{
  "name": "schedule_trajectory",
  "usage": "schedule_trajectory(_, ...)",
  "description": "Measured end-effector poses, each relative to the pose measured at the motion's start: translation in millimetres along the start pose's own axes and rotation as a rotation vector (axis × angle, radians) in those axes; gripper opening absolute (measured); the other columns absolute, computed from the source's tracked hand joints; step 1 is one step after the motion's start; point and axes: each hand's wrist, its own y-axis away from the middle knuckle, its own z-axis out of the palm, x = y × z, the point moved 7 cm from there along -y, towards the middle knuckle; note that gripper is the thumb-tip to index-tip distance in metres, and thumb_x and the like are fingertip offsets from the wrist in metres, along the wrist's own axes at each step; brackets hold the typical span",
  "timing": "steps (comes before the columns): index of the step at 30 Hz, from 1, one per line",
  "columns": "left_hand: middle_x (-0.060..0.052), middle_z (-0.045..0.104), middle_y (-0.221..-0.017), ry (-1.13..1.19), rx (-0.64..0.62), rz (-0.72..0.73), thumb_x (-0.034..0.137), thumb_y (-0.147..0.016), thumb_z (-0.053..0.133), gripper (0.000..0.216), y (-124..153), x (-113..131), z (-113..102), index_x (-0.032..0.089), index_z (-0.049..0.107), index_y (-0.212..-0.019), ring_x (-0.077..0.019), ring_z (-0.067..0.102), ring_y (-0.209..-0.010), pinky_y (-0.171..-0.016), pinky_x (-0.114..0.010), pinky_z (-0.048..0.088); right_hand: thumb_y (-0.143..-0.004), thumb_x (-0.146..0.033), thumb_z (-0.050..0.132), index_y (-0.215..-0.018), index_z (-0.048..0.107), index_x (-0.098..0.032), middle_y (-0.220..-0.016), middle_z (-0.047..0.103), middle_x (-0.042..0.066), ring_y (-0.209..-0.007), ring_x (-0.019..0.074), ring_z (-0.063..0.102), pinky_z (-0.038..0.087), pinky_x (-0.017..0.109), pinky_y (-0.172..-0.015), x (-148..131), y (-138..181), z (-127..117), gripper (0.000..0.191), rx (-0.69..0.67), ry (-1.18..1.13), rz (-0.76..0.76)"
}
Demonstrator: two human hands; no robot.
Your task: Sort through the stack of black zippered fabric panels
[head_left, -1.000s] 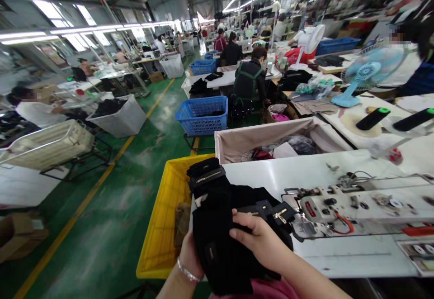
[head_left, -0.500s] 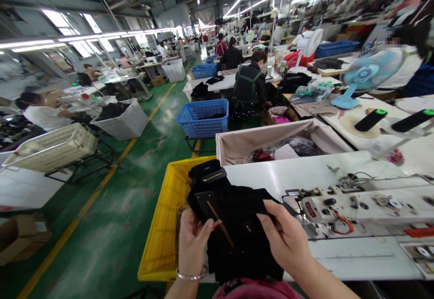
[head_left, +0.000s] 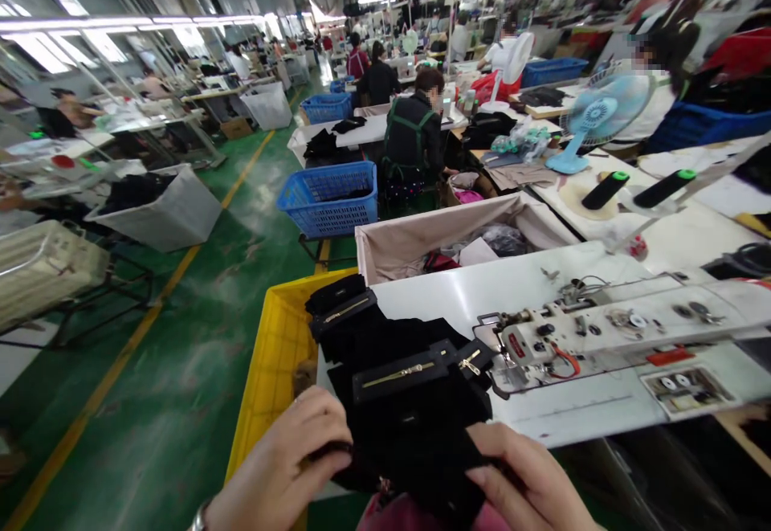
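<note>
A black fabric piece (head_left: 415,430) hangs between my hands near my lap, overlapping the white sewing table's edge. The fingers of my left hand (head_left: 301,455) are closed on its left edge. My right hand (head_left: 521,471) pinches its right side between thumb and fingers. Across the upper part of the black fabric lies a dark panel with a gold zipper (head_left: 401,374). Beyond it, more black fabric is piled, with another zipper panel (head_left: 346,314) at the far left and a small zipper tab (head_left: 473,358) near the sewing machine (head_left: 560,342).
A yellow crate (head_left: 265,362) stands left of the white table (head_left: 434,286). Behind are a cloth-lined bin (head_left: 385,250) and a blue basket (head_left: 328,202). Thread cones (head_left: 605,189) and a blue fan (head_left: 593,113) stand at right. A person (head_left: 413,133) sits ahead; green floor runs left.
My view has turned right. The zipper that stood lengthwise between my hands now lies crosswise, farther from me. My left hand has moved left and down; my right hand grips lower on the fabric.
</note>
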Motion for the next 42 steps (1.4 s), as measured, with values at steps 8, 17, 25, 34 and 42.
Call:
schedule_trajectory(8,-0.002,0.068,-0.095,-0.415,-0.230,-0.032,0.026,-0.096,0.051,0.010,-132,-48,58,0.023,0.060,-0.100,-0.0218,0.065,-0.092,-0.077,-0.029,0.046,-0.066,-0.014,0.055,-0.093,0.057,-0.018,-0.080,0.060,-0.001,-0.077,0.0156,0.060,0.050,0.027,-0.071,129,23,30,0.027,0.053,-0.703,0.644)
schedule_trajectory(17,-0.005,0.069,-0.086,-0.623,-0.452,0.255,0.026,-0.076,0.079,0.016,-225,-34,127,0.020,0.068,-0.087,-0.0256,0.064,-0.090,-0.080,-0.034,0.046,-0.050,-0.009,0.060,-0.092,0.055,-0.018,-0.057,0.053,-0.007,-0.050,0.0115,0.055,0.058,0.037,-0.063,195,68,86,0.043,0.308,-1.101,1.088)
schedule_trajectory(25,-0.004,0.068,-0.091,-0.756,-0.465,0.316,0.021,-0.085,0.069,0.016,-230,6,99,0.027,0.071,-0.099,-0.0240,0.061,-0.094,-0.083,-0.036,0.042,-0.058,-0.016,0.072,-0.093,0.064,-0.009,-0.085,0.070,0.010,-0.083,0.0208,0.072,0.057,0.030,-0.080,139,32,92,0.036,-0.103,-1.404,0.954)
schedule_trajectory(34,-0.005,0.062,-0.096,-0.777,-0.535,0.351,0.018,-0.069,0.083,0.051,-235,-36,147,0.025,0.060,-0.114,-0.0256,0.056,-0.095,-0.080,-0.035,0.042,-0.061,-0.008,0.058,-0.070,0.058,-0.017,-0.062,0.064,0.000,-0.054,0.0178,0.063,0.046,0.025,-0.049,201,59,57,0.013,-0.100,-0.557,0.870)
schedule_trajectory(42,0.000,0.061,-0.091,-0.534,-0.404,0.428,0.009,-0.087,0.055,0.012,-187,-9,104,0.020,0.057,-0.092,-0.0171,0.057,-0.093,-0.114,-0.044,0.025,-0.079,-0.025,0.065,-0.103,0.064,-0.017,-0.109,0.058,0.013,-0.112,0.0317,0.052,0.036,0.047,-0.102,213,-11,-32,0.026,0.356,0.030,0.580)
